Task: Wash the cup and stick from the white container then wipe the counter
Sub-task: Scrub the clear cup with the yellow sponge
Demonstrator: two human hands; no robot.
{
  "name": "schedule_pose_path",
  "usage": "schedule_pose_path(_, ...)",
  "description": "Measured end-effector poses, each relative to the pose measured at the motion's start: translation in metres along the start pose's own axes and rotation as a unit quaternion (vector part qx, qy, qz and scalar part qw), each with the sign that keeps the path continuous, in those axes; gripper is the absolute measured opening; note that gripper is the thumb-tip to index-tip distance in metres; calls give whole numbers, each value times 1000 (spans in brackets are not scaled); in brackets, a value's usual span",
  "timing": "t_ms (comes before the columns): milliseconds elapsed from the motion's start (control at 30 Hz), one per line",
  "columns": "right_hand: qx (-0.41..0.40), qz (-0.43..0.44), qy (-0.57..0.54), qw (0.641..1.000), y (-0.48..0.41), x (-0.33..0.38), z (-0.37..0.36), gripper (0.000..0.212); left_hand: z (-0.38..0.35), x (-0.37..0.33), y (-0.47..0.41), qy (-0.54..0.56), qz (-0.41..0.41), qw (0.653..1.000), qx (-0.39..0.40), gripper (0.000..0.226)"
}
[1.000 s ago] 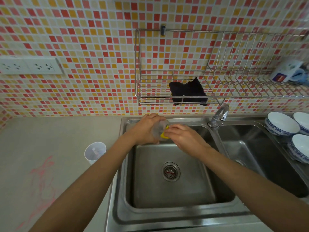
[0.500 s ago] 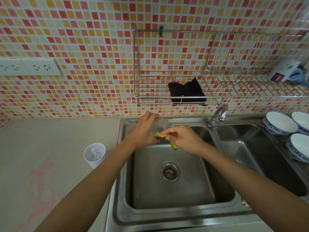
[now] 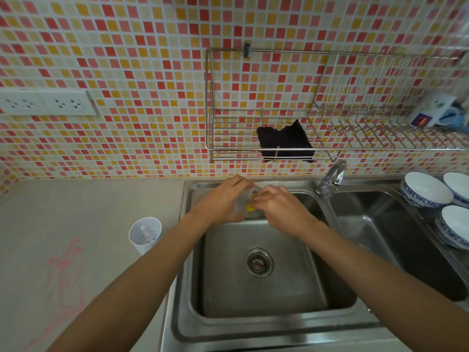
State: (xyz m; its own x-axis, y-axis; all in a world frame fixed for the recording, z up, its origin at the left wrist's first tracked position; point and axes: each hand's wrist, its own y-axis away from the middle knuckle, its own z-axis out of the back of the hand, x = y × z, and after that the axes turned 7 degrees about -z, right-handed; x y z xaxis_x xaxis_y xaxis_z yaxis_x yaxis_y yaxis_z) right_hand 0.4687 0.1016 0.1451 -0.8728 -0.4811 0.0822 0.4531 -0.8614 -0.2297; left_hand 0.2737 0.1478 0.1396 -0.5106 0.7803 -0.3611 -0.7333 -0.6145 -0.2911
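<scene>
My left hand [image 3: 223, 199] grips a clear cup [image 3: 247, 203] on its side over the back of the left sink basin [image 3: 261, 273]. My right hand [image 3: 279, 207] presses a yellow sponge [image 3: 251, 206] into the cup's mouth; only a small yellow edge shows. The white container [image 3: 145, 234] stands on the counter left of the sink with a pale stick [image 3: 146, 232] leaning inside it. Pink smears [image 3: 66, 273] mark the counter [image 3: 76, 204] in front of the container.
A wire rack [image 3: 279, 146] on the tiled wall holds a black cloth [image 3: 285, 142]. The faucet [image 3: 332, 177] stands between the two basins. Three white bowls [image 3: 426, 190] with blue rims sit at the far right. Wall sockets [image 3: 48, 102] are at the upper left.
My right hand has pushed the sponge back into the cup; half a second ago more of the sponge hung out below the rim. Both hands stay over the basin's back edge.
</scene>
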Motion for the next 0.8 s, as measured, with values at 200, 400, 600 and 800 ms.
schedule_pose_path(200, 6, -34, -101, 994, 11, -2, -4, 34, 8, 0, 4, 31, 23, 999, 5, 83)
schedule_pose_path(400, -55, 26, -39, 997, 12, -5, -4, 33, 12, 1, 2, 82, 60, 995, -2, 90)
schedule_pose_path(600, -103, 19, -47, 993, 5, -1, 1, 39, 1, -3, 2, 136, 114, 983, -52, 98)
schedule_pose_path(800, -29, -42, -135, 990, -3, 7, 7, 31, -6, 7, 3, 60, 90, 987, -120, 88)
